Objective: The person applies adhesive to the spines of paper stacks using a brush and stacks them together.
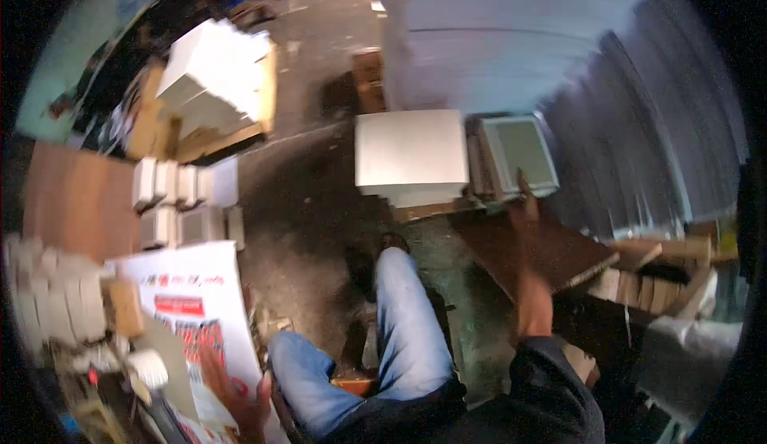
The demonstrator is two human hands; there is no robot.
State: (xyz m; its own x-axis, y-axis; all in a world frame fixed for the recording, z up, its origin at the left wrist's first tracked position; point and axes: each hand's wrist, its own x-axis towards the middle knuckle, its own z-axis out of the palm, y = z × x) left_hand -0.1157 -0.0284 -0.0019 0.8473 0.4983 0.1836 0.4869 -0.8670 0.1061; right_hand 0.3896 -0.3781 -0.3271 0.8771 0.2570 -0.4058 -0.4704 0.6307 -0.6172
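Observation:
My right hand [524, 204], its arm in a dark sleeve, reaches out to a stack at the right. A stretched finger lies over the near edge of its top piece, a grey-green rectangular panel [518, 148] with a pale border. The other fingers are partly hidden and blurred; no grip shows. At the lower left my left hand [238, 396] is over a large white printed sheet [212, 272] with red and dark print. Its thumb and fingers are apart, and nothing shows in it. Whether it touches the sheet I cannot tell.
A tall white paper stack [411, 148] stands beside the panel stack. Small white bundles [165, 179] line a brown board [80, 200] at left. Farther off, paper piles [212, 69] sit on cardboard. A dark brown board [551, 256] and grey wrapped stacks [631, 132] are at right.

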